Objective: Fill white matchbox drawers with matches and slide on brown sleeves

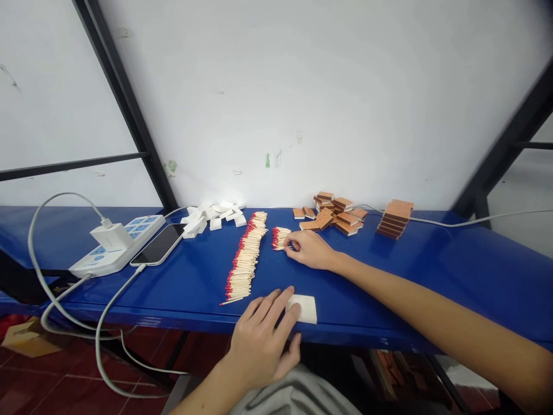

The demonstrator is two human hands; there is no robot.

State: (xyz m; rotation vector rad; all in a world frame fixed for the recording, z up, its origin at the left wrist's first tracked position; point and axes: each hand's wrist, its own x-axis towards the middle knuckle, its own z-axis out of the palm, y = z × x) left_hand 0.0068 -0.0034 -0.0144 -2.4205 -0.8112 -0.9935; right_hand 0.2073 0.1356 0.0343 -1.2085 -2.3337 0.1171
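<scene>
Matches (245, 259) are lying on the blue tabletop (358, 282) in two groups, one long row (242, 266) and one small pile (280, 237), too many to count singly; the right hand (311, 250) is curling its fingertips against the pile, can't tell if it's pinching any. Left hand (265, 337) is resting loose fingers on one white piece (307, 309); light fingertips and aligned red heads should be keeping the pile tidy. Also sitting there: one white heap (213, 215), one brown-box heap (333, 217), one brown-box stack (394, 219), one phone (158, 246), one power strip (103, 255).

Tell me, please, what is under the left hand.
Part of a white piece juts from under the left hand on the blue table; the covered part cannot be seen.
</scene>
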